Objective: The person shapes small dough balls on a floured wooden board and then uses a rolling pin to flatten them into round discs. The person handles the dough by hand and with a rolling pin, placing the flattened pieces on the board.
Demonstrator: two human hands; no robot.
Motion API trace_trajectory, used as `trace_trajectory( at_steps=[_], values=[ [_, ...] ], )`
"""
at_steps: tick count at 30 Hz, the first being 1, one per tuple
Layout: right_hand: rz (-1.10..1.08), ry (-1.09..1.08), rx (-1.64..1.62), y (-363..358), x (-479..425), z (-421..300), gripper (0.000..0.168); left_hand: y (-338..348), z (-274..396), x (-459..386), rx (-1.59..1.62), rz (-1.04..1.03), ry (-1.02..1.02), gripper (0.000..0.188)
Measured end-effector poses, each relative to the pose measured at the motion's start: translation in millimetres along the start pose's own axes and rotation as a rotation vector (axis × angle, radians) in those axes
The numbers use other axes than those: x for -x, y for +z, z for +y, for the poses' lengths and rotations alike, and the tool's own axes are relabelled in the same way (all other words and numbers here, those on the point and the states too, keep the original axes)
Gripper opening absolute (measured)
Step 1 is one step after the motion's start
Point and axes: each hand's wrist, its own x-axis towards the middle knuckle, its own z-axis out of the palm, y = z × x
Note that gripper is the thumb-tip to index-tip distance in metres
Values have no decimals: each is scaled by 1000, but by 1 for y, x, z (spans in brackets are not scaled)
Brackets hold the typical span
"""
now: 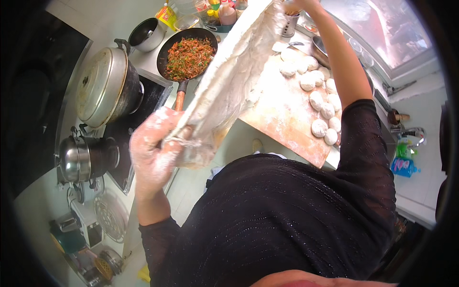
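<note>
A floury, pale cloth (233, 75) hangs stretched between my hands, across the middle of the view. My left hand (154, 147), dusted with flour, is shut on its near end, close to the wooden handle of a frying pan (180, 100). At the top edge my right hand (299, 5) is at the cloth's far end, blurred and partly cut off, so its grip is unclear. Several floured dough balls (316, 100) lie on a floury wooden board (283, 132) below my right forearm. The cloth hides part of the board.
The frying pan holds a chopped orange and green filling (188, 59). A lidded pot (104, 88) and a steel pot (77, 158) stand on the hob at left. A saucepan (147, 34) and sauce bottles (227, 14) are farther back. A metal bowl (319, 50) sits beyond the dough balls.
</note>
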Motion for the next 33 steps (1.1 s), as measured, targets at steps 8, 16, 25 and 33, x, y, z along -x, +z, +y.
trace_trajectory(
  at_steps=[8, 16, 25, 33],
  values=[
    [-1, 70, -260, 87, -36, 57, 23, 113, -63, -22, 62, -291, -388, 30],
    [-84, -312, 376, 137, -12, 204, 30, 219, -164, -13, -247, -444, -322, 36],
    [-269, -360, 544, 179, 69, 202, 46, 257, -201, 8, -323, -817, -308, 58],
    [-316, -69, 297, 183, 71, 186, 29, 224, -190, 18, -338, -756, -182, 46]
  ],
)
